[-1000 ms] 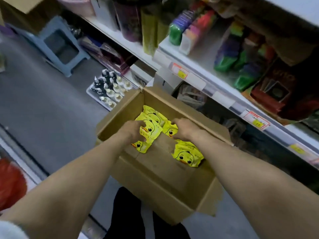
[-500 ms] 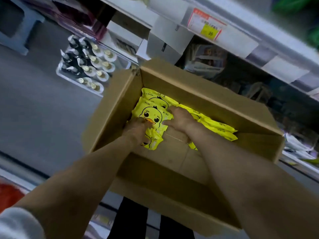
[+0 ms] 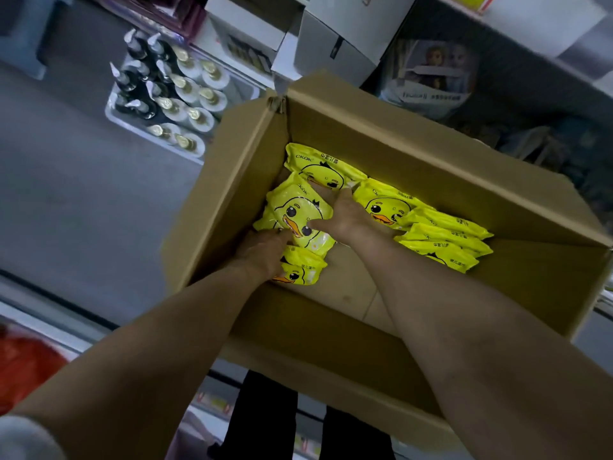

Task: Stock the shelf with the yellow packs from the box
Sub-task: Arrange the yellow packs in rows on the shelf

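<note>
Yellow packs (image 3: 384,207) printed with a duck face are all seen inside the open cardboard box (image 3: 414,151). None can be made out on the shelf (image 3: 544,24), so the stocking is judged to be at the picking stage, with every visible pack left to be moved. At the far left, on the floor, a tray of pump bottles (image 3: 166,94) is seen, holding well over a dozen, too crowded for a sure count. Further right stands the one box, its floor bare along the near side. The left hand (image 3: 262,254) is curled onto the near-left edge of the middle pack (image 3: 295,210), which lies on top of others close to the box's left wall. The right hand (image 3: 345,217) is closed on the same pack from the right, with the thumb laid across its front and the fingers reaching over its far edge. Around that pack, one is counted at the far wall, one on its near side, and perhaps another beneath it. To the right, one flat pack and three overlapping ones are counted. Seven are thus certain, possibly eight.
</note>
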A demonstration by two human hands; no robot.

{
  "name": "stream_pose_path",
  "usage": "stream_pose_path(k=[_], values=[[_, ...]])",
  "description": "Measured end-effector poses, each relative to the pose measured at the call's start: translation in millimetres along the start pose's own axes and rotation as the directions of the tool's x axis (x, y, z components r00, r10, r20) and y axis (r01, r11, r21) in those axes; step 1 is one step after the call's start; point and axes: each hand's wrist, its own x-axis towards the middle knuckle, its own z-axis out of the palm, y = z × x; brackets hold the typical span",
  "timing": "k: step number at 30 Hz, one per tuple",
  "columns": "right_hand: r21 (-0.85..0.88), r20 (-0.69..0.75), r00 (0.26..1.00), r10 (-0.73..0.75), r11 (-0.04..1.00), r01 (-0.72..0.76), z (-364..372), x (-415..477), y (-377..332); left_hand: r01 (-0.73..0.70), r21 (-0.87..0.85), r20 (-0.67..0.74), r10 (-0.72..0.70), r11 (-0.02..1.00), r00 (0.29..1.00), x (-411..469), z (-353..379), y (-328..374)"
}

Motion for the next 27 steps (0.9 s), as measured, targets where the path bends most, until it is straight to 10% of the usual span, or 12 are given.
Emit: stream_pose_path(k=[18, 27], values=[[0.153, -0.129, 0.983, 0.128, 0.982, -0.108, -96, -155, 58, -0.168, -0.130, 0.122, 0.184, 0.977, 0.975, -92, -101, 59], [0.355, -0.400, 0.913, 0.079, 0.932, 0.075, -196, -280, 109, -0.205, -0.204, 0.114, 0.231, 0.957, 0.966, -172, -169, 146]])
